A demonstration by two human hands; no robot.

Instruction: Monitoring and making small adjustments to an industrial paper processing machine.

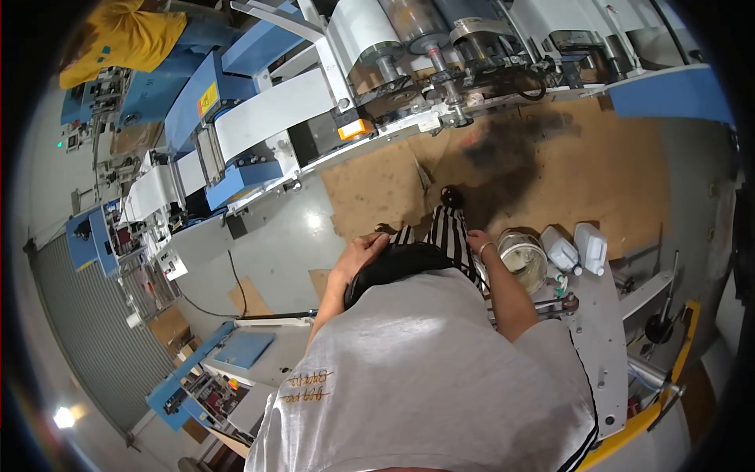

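Observation:
I look down on my own grey shirt and striped trousers. My left hand lies at my waist with its fingers curled over the top edge of a black pouch. My right hand, a thin bracelet on its wrist, sits against my right hip beside the trousers. Its fingers are hidden, so I cannot tell whether it holds anything. A clear round tub stands just right of that hand.
A long blue and white roller machine runs across the top. Cardboard sheets with a dark stain cover the floor ahead. Two white jugs and a grey metal machine plate are at my right. A person in a yellow shirt stands far left.

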